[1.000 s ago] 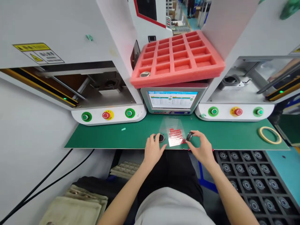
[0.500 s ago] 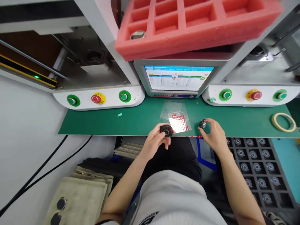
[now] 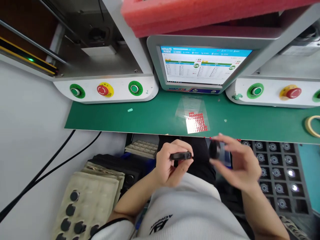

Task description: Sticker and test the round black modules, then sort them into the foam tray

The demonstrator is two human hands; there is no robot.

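Observation:
Between the thumb and fingers of my left hand (image 3: 172,165) is a flat round black part (image 3: 180,156), seen edge-on. My right hand (image 3: 238,163), a little smeared by motion, pinches a smaller round black part (image 3: 214,149) by its rim. Both hands are in front of the green bench's near edge, above my lap, with a gap between the two parts. Just beyond them on the green bench (image 3: 110,120) lies a clear bag (image 3: 192,104) with a sheet of small red stickers (image 3: 198,122).
Behind the bench a monitor (image 3: 207,66) stands between two button panels (image 3: 117,90). A pink foam tray (image 3: 175,16) overhangs it. To the right are a black compartment tray (image 3: 275,166) of round parts and a tape roll (image 3: 312,126). Pale trays (image 3: 100,193) are stacked lower left.
Both hands have drawn back from the bench toward my body, each still holding its part. The left part has turned from face-up to edge-on. The camera view has shifted downward and closer.

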